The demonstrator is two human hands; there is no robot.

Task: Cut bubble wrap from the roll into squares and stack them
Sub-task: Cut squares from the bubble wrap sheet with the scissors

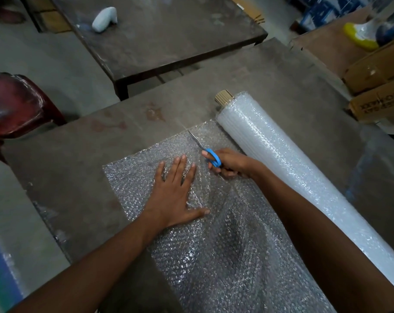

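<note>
A big roll of bubble wrap (288, 163) on a cardboard core lies diagonally across the grey table (83, 154). An unrolled sheet of bubble wrap (133, 175) spreads from it toward me. My left hand (173, 195) presses flat on the sheet with fingers spread. My right hand (231, 162) grips blue-handled scissors (210, 155), whose blades point away from me along a cut line toward the sheet's far edge, close to the roll.
A second dark table (169, 35) stands beyond, with a pale wrapped object (104, 19) on it. A dark red chair (15, 105) is at the left. Cardboard boxes (376, 86) crowd the right side behind the roll.
</note>
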